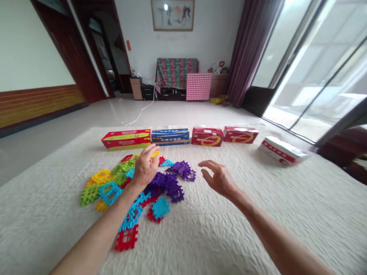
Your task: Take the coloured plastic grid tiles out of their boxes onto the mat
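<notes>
My left hand (145, 166) hovers over a spread pile of plastic interlocking building pieces, its fingers bent loosely and apart, with no piece plainly in them. Purple pieces (168, 185) lie just right of it, one cluster reaching toward my right hand (219, 178). That right hand is empty above the quilted mat, thumb and fingers parted. Left of the pile's middle are green pieces (122, 170), a yellow piece (101, 176) and a blue window-like piece (110, 193). Nearest me are a red square piece (126, 238) and a light blue piece (161, 207). My left hand and forearm hide part of the pile.
Along the mat's far side stand a red-and-yellow box (126, 139), a blue box (170, 136) and two red boxes (207, 136) (240, 135). A white-and-red box (283, 151) sits at an angle on the right. Beyond, a white cord (140, 112) crosses the tiled floor.
</notes>
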The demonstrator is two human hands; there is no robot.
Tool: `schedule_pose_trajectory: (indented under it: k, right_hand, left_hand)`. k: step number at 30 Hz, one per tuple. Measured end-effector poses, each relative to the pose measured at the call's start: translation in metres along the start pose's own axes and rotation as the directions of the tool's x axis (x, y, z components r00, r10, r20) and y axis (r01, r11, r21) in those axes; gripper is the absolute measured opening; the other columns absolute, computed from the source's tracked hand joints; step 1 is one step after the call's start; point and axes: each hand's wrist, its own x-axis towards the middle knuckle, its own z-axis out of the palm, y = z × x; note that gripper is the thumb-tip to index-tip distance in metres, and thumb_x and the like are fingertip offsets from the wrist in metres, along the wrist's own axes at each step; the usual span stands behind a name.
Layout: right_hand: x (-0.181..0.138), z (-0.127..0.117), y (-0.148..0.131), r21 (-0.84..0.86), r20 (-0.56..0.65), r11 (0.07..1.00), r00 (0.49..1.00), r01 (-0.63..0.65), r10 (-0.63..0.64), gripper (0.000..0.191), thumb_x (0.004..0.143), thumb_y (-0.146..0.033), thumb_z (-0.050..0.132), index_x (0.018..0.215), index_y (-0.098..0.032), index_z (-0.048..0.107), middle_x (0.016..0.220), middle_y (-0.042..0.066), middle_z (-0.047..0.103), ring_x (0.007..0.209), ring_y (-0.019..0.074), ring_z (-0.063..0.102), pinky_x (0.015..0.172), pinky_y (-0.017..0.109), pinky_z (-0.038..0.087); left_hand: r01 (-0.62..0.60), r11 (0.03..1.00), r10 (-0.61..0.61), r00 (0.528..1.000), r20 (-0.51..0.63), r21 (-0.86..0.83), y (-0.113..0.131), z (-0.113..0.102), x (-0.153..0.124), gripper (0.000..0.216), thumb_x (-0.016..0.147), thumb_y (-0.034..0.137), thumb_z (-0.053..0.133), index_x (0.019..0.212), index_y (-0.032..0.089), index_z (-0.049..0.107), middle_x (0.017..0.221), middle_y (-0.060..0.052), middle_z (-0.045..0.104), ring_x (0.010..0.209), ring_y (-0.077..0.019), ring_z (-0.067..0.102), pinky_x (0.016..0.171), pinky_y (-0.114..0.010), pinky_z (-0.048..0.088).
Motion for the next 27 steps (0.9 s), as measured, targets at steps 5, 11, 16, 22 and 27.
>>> schedule_pose_trajectory:
  k: [5,11,16,22,27]
  right_hand:
    - [-0.111,-0.127,0.015,-0.171,-0.351,0.911,0.887,-0.375,0.299,0.023,0.085,-0.032,0.053,0.099,-0.024,0.069,0.096,0.004,0.074,0.085,0.0207,0.069,0.077,0.036,0.055]
    - [-0.318,-0.203,0.061,0.004,-0.790,0.526,0.319,-0.851,0.523,0.031,0.074,-0.038,0.054,0.093,-0.020,0.071,0.088,0.006,0.074,0.083,0.0230,0.068,0.081,0.038,0.053]
    - [-0.454,-0.164,0.065,0.220,-0.833,0.268,-0.037,-0.938,0.552,0.041,0.074,-0.036,0.041,0.097,-0.014,0.065,0.096,0.012,0.071,0.093,0.0246,0.066,0.088,0.041,0.051]
    - [-0.564,-0.066,-0.005,0.340,-0.646,-0.137,-0.337,-0.930,0.685,0.022,0.057,-0.026,0.053,0.074,-0.021,0.066,0.083,0.009,0.070,0.089,0.0290,0.067,0.087,0.046,0.050]
    - [-0.614,0.002,-0.057,0.433,-0.561,-0.459,-0.630,-0.776,0.537,0.050,0.057,-0.022,0.056,0.107,-0.016,0.063,0.126,0.024,0.057,0.127,0.0450,0.044,0.095,0.066,0.036]
  left_hand:
    - [-0.122,0.976,0.162,0.960,0.227,-0.182,0.085,0.068,-0.056,0.031,0.086,0.023,0.046,0.107,0.022,0.068,0.124,-0.009,0.064,0.118,-0.0221,0.059,0.106,-0.039,0.045]
    - [-0.187,0.937,0.299,0.865,0.403,-0.295,0.138,0.146,-0.073,0.031,0.081,0.026,0.047,0.101,0.021,0.070,0.120,-0.010,0.066,0.115,-0.0247,0.061,0.104,-0.041,0.047]
    - [-0.251,0.907,0.393,0.790,0.470,-0.337,0.168,0.196,-0.075,0.033,0.080,0.030,0.046,0.100,0.019,0.071,0.120,-0.012,0.067,0.113,-0.0258,0.062,0.103,-0.040,0.046]
    - [-0.330,0.850,0.516,0.675,0.527,-0.411,0.181,0.222,-0.097,0.031,0.082,0.032,0.047,0.103,0.025,0.070,0.120,-0.006,0.067,0.113,-0.0250,0.062,0.104,-0.041,0.046]
    - [-0.362,0.849,0.525,0.661,0.536,-0.385,0.180,0.217,-0.105,0.051,0.083,0.032,0.048,0.123,0.064,0.048,0.139,0.031,0.045,0.123,-0.0214,0.055,0.111,-0.043,0.041]
